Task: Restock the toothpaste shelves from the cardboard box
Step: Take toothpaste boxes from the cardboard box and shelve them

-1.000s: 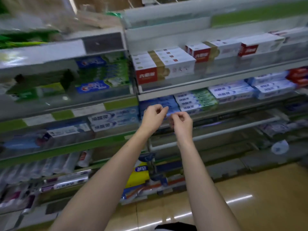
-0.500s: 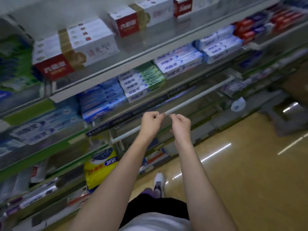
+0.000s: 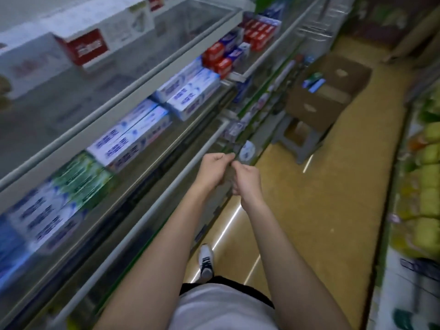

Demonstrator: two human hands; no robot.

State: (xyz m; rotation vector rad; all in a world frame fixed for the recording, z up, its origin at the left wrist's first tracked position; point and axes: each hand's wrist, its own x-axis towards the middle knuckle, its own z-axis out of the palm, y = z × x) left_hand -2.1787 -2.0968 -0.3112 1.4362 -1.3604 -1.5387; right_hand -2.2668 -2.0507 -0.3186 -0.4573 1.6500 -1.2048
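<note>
Both hands are hovering together in the aisle beside the shelves. The left hand and right hand are curling their fingers, each grip clenched, apparently on nothing, though blur is hiding detail. The cardboard box is sitting open on a stool farther down the floor, near the shelves' lower edge, holding a blue toothpaste carton.
</note>
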